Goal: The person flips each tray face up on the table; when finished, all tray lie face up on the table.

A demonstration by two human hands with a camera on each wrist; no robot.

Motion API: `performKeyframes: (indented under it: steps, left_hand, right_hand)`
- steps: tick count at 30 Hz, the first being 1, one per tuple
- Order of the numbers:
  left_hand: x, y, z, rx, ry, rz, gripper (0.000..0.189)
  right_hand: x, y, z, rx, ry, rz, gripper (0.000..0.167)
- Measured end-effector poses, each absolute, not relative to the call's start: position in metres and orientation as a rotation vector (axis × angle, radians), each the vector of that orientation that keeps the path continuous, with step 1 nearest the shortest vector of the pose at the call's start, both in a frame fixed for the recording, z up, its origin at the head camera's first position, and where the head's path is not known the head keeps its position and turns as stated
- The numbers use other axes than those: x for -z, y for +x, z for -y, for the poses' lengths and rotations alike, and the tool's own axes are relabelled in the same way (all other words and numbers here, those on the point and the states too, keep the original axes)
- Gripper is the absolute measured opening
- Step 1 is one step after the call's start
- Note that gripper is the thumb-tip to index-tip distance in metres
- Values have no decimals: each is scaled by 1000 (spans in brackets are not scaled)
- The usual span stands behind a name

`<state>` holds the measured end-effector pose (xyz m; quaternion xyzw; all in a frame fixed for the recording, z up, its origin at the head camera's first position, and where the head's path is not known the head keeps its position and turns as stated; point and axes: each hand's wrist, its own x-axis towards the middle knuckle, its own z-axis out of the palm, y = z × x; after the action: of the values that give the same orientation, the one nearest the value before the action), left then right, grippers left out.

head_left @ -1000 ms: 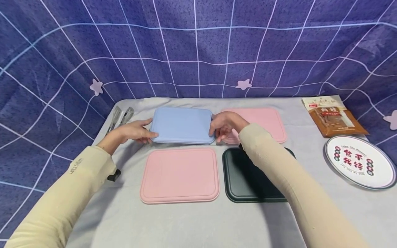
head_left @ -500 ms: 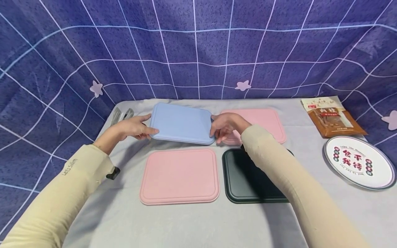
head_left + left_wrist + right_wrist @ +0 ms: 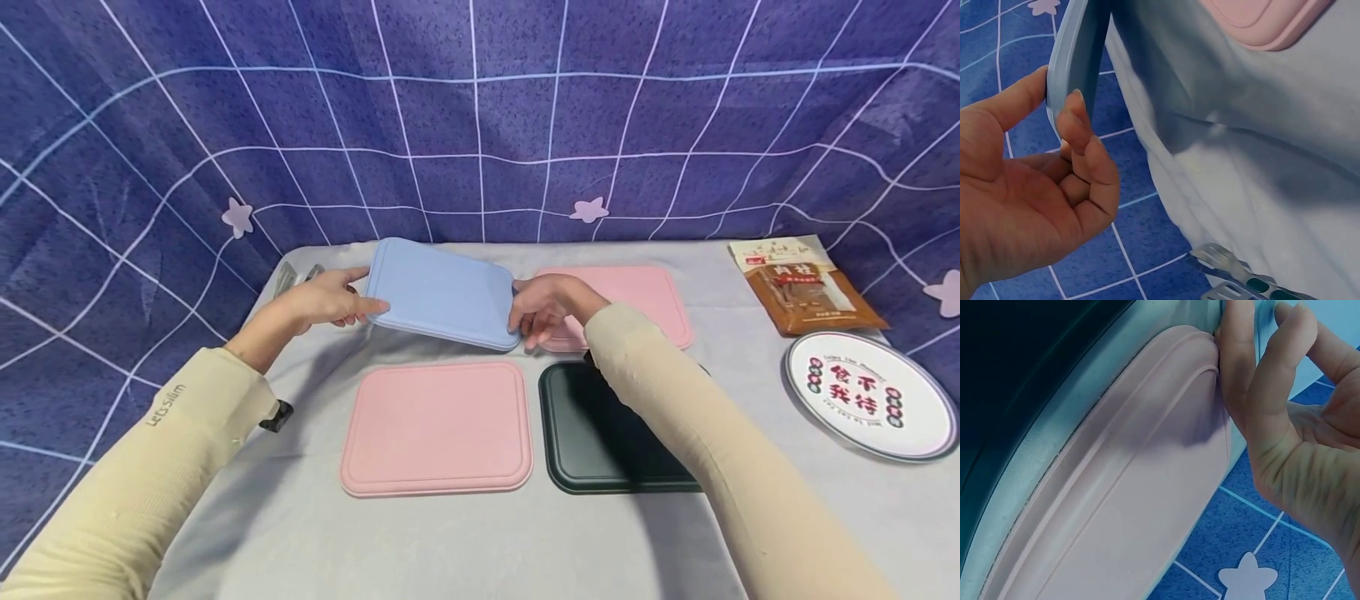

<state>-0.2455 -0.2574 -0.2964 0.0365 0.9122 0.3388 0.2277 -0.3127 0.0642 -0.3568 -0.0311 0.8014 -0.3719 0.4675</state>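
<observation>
A blue rectangular cutting board (image 3: 442, 292) with rounded corners tilts in the head view, its left end raised above the grey cloth. My left hand (image 3: 322, 302) pinches the raised left end, thumb on one face and curled fingers against the other, as the left wrist view shows. At the lower right end, my right hand (image 3: 543, 304) grips the board's edge with bent fingers; part of that edge is hidden behind the hand. Just in front lies a pink cutting board (image 3: 437, 429). A second pink board (image 3: 630, 292) lies flat behind my right hand and forearm.
A dark green board (image 3: 592, 433) lies under my right forearm, partly covered. Metal tongs (image 3: 1235, 275) rest at the cloth's left edge. To the right are a brown food packet (image 3: 806, 287) and a white plate (image 3: 862, 392). A blue curtain (image 3: 480, 117) hangs behind the table.
My left hand has moved up, raising the blue cutting board's left end, so the board went from nearly flat to tilted. The right hand has hardly moved.
</observation>
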Motion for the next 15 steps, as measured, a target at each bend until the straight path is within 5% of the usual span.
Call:
performKeyframes:
  steps: [15]
  left_hand:
    - [280, -248, 244, -942, 110, -2598, 93]
  right_hand:
    - [355, -314, -65, 892, -93, -1961, 109]
